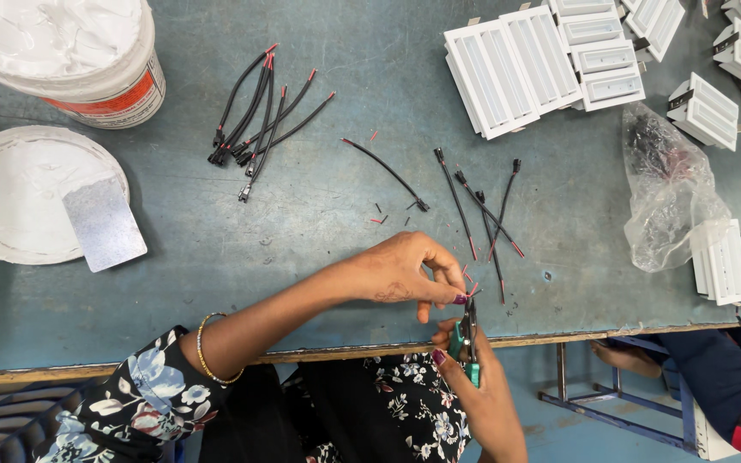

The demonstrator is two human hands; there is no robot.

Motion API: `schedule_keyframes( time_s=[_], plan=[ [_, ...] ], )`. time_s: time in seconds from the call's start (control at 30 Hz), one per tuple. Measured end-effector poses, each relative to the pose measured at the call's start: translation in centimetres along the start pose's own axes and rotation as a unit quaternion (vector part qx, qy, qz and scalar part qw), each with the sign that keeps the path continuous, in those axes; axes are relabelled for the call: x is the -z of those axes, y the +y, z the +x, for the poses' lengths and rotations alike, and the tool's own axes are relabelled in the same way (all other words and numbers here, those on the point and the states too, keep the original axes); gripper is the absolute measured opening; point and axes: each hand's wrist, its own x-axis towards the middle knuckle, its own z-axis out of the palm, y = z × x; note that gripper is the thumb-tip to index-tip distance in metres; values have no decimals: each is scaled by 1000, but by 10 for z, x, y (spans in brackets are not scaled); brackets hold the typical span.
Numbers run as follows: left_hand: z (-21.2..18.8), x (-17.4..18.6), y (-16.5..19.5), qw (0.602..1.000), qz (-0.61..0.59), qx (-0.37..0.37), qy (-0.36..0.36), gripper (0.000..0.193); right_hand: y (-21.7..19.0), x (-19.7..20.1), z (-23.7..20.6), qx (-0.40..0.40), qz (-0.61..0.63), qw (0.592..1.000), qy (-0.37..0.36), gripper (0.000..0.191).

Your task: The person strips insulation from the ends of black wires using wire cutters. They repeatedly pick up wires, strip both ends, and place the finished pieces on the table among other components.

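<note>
- Your blue-green workbench (319, 249) carries a neat bundle of black-and-red connector leads (255, 111) at the upper left, which I judge to be the finished pile.
- A handful of loose leads (473, 206) lies spread just ahead of your hands; these look still to do.
- Cut insulation scraps (388, 214) dot the bench between the two groups.
- Your left hand (405, 274) pinches the red tip of one lead (471, 290) at the bench edge.
- Your right hand (473, 386) is wrapped around a green-handled wire stripper (469, 343), its jaws closed on that tip.
</note>
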Motion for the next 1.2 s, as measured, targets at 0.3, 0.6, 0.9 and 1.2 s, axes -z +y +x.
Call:
schedule_keyframes(
  time_s=[0.3, 0.6, 0.9, 1.2],
  plan=[
    [7, -1, -14, 993, -110, -2, -30, 22, 9, 3, -1, -14, 101, 994, -45, 37],
    [7, -2, -13, 997, -68, 10, -29, 19, 5, 2, -2, -4, 33, 999, -4, 25],
    [5, -3, -6, 998, -64, 9, -23, 17, 9, 3, -1, 10, 51, 999, -6, 16],
    [3, -3, -3, 1000, -17, 1, 18, 17, 12, 0, 0, -23, -29, 996, 79, 14]
  ],
)
